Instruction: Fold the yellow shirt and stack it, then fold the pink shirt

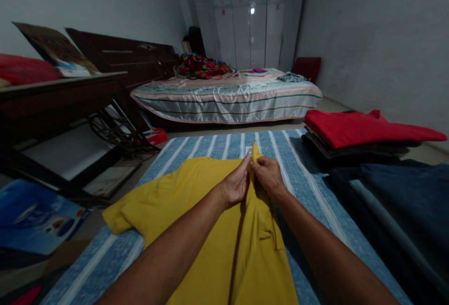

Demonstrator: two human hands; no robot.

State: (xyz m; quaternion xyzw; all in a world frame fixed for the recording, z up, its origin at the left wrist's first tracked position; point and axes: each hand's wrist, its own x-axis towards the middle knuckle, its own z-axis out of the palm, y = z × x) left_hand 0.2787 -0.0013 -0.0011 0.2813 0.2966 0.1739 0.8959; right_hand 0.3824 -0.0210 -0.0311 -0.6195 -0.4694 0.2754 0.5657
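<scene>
Under our forearms the yellow shirt lies on the blue striped sheet, with one sleeve spread out to the left of our hands. Our left hand and right hand meet at the shirt's far end, each pinching the raised fabric between thumb and fingers, just beside each other. Right of the right hand sits a stack topped by a red garment. Well beyond both hands stands the bed.

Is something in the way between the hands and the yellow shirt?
No, nothing visible is. The left hand and the right hand both pinch the far end of the yellow shirt, which lies on the blue striped cloth. The pile with the red cloth on top sits off to the right.
</scene>
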